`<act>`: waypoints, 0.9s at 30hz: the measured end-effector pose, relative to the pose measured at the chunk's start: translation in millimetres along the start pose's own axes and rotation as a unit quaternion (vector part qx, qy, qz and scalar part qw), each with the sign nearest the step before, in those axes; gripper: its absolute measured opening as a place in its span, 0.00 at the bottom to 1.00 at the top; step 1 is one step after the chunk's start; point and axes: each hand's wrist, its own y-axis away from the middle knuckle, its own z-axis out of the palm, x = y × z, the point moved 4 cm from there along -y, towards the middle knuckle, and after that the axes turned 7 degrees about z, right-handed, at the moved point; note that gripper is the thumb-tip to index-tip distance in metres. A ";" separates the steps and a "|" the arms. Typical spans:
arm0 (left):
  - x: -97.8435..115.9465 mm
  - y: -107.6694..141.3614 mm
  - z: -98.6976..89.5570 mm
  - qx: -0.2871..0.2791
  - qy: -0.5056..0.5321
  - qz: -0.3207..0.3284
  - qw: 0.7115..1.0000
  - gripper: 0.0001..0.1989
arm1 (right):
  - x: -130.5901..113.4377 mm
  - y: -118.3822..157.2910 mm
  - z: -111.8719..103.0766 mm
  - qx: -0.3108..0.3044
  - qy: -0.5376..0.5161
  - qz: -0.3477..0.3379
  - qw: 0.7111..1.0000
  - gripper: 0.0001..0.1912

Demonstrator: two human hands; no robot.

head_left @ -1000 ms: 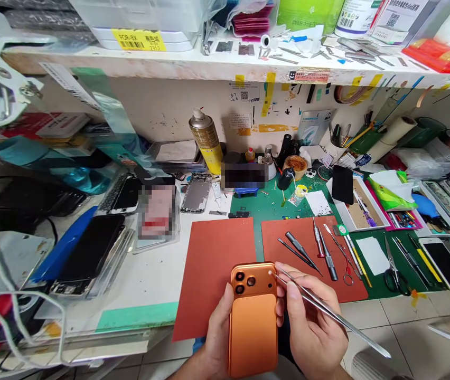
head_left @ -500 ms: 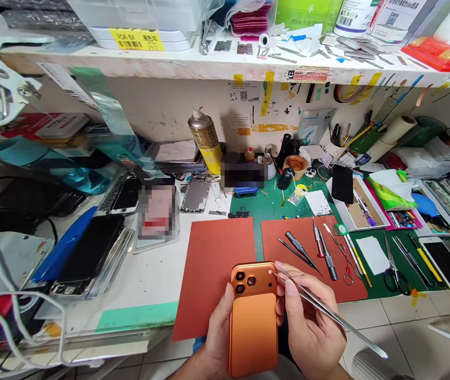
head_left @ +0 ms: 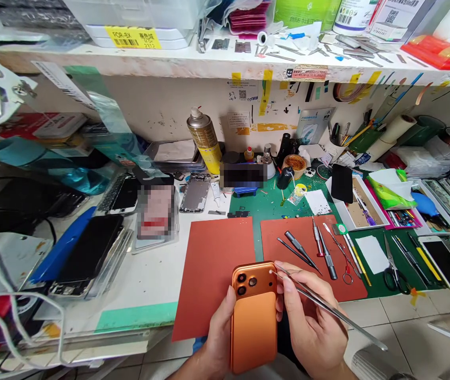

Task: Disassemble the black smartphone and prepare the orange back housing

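An orange smartphone (head_left: pixel 254 327), back side up, is gripped along its sides by my left hand (head_left: pixel 221 330). Its camera plate with three black lenses (head_left: pixel 246 284) faces me at the top end. In my right hand (head_left: pixel 316 316) I pinch a pair of metal tweezers (head_left: pixel 339 314) between thumb and fingers. The tweezer tips are at the small round flash spot (head_left: pixel 271 272) on the right of the camera plate; whether they touch it I cannot tell. The phone is above the front edge of the bench, by a reddish-brown mat (head_left: pixel 213 279).
A second reddish-brown mat (head_left: pixel 288 237) carries screwdrivers and more tweezers. Black-handled scissors (head_left: pixel 395 274) and a white phone (head_left: pixel 449 266) are at the right. Disassembled phones, a black one (head_left: pixel 90 248) among them, lie left. A spray can (head_left: pixel 205 140) stands under the shelf (head_left: pixel 161 63).
The phone and both hands shift very slightly, with the tweezer tips staying by the flash spot. My grips on the phone and the tweezers are the same.
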 end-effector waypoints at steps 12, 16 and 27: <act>1.9 -2.5 6.8 -0.022 -0.031 0.005 0.999 0.39 | 0.1 -11.8 -8.0 -0.044 -0.015 0.059 0.997 0.06; 1.0 -2.6 3.8 -0.027 -0.030 0.004 0.999 0.39 | 2.1 -12.8 -8.7 -0.058 -0.022 0.069 0.996 0.06; 1.6 -4.4 9.9 -0.031 -0.006 0.013 0.999 0.34 | -1.4 -11.9 -7.1 -0.046 -0.004 0.049 0.998 0.05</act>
